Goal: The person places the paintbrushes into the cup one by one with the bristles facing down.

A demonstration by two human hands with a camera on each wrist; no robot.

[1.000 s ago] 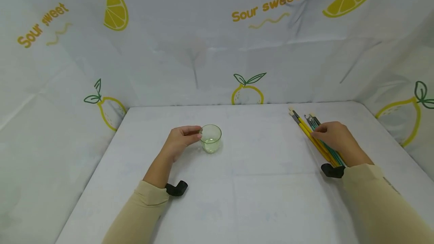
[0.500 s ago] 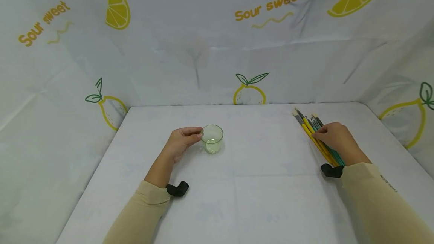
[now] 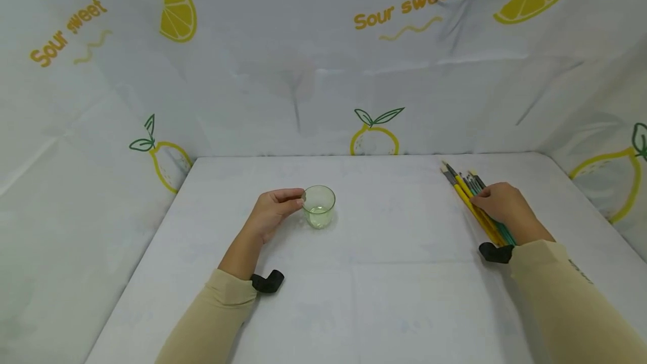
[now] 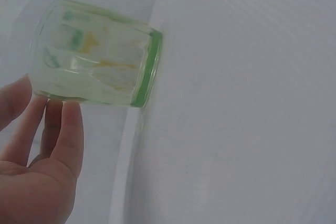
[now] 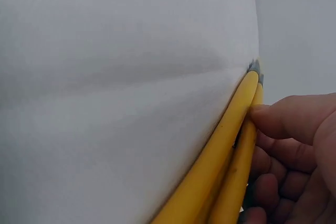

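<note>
A clear greenish drinking glass (image 3: pixel 319 208) stands upright on the white table, left of middle in the head view. My left hand (image 3: pixel 273 212) touches its left side near the rim with its fingertips. The left wrist view shows these fingers (image 4: pixel 72 129) fairly straight against the glass (image 4: pixel 100 59), the thumb beside the rim. At the back right lies a bundle of paintbrushes (image 3: pixel 477 206), some with yellow handles and some with green ones. My right hand (image 3: pixel 502 205) holds the bundle, its thumb against a yellow handle (image 5: pixel 239 166) and its fingers curled; their exact grip is partly hidden.
White cloth printed with lemons hangs behind the table (image 3: pixel 394 308) and at both sides. Black wrist mounts sit at the left (image 3: pixel 268 282) and right (image 3: pixel 495 253) wrists. The table's back edge runs just beyond the brush tips.
The head view has shifted slightly, so everything appears a little further right. The brush tips have drawn slightly closer together. Both hands stay at the glass and the paintbrushes.
</note>
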